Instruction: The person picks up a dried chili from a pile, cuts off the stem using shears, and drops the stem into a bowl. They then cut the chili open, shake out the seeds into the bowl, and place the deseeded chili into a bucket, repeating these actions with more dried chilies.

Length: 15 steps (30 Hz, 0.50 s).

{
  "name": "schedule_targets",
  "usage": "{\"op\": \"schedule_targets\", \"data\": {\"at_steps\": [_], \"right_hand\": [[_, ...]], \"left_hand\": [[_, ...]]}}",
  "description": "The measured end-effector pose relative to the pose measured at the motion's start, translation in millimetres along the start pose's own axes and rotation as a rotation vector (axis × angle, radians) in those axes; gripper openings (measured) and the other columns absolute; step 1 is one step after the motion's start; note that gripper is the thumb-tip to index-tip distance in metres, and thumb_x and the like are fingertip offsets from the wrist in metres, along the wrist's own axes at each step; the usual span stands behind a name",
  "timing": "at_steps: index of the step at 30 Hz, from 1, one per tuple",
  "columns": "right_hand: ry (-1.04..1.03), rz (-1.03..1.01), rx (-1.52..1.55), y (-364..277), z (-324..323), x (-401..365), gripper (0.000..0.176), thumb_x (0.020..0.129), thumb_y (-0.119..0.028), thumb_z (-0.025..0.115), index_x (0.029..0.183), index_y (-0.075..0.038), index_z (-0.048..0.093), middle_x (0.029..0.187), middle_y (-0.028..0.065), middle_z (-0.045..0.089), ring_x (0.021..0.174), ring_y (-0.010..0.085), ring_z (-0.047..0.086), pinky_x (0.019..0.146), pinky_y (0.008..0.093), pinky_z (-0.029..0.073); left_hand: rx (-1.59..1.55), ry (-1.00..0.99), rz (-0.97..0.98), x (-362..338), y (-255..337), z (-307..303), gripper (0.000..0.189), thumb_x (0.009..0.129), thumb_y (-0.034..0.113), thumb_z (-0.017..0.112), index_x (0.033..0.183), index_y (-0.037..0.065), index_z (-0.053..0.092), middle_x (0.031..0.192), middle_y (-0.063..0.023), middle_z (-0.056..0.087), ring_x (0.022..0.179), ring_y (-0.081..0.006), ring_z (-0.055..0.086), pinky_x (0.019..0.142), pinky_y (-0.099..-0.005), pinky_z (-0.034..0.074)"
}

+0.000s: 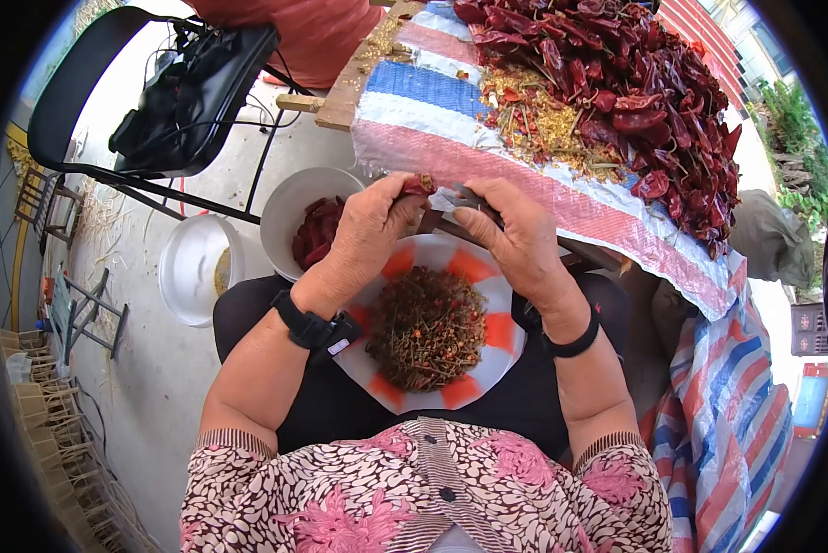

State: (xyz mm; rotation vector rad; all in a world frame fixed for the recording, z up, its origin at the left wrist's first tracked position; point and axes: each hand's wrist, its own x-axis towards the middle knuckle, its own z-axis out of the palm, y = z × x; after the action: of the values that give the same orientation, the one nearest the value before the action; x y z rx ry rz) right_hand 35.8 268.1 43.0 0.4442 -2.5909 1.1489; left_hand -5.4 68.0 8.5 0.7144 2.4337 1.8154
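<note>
My left hand [375, 219] pinches a dried red chili pepper [420, 184], its stem end turned to the right. Close beside it, my right hand [517, 230] is closed around a small dark-handled cutting tool [477, 201]; a pale blade seems to point at the pepper, but its exact kind is partly hidden by the fingers. Below both hands, an orange-and-white basin [499, 300] rests on my lap, holding a heap of chili stems and seeds [428, 330]. Left of it stands a white bucket [276, 226] with red chili pieces [317, 232] inside.
A striped woven sheet [423, 138] covers the table ahead, bearing a large pile of dried chilies [608, 83] and scattered seeds [552, 124]. A black folding chair [73, 120] holds a black bag [179, 101]. A white lid-like tub [188, 267] lies on the floor. Another person's red clothing [294, 37] shows behind.
</note>
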Motion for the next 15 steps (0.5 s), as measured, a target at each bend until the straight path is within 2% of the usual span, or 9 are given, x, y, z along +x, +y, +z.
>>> {"op": "schedule_targets", "data": {"at_steps": [7,15], "right_hand": [[0.006,-0.033,-0.061,-1,2,3,0.031,0.085,-0.031,0.065,0.102,-0.005,0.066,0.093,0.0105,0.066,0.082,0.0303,0.064,0.066,0.0362,0.05],[-0.057,0.024,-0.093,-7,4,3,0.03,0.086,-0.031,0.064,0.1,-0.005,0.067,0.092,0.0105,0.066,0.081,0.0308,0.064,0.067,0.0379,0.049]], "left_hand": [[0.015,-0.009,-0.004,-1,4,-2,0.017,0.094,0.011,0.055,0.107,0.001,0.06,0.084,-0.0056,0.067,0.067,-0.0107,0.058,0.063,-0.0244,0.048],[0.214,0.036,0.117,-4,-5,-5,0.017,0.091,0.009,0.058,0.106,0.002,0.06,0.084,-0.0087,0.066,0.069,-0.0168,0.063,0.064,-0.028,0.05]]}}
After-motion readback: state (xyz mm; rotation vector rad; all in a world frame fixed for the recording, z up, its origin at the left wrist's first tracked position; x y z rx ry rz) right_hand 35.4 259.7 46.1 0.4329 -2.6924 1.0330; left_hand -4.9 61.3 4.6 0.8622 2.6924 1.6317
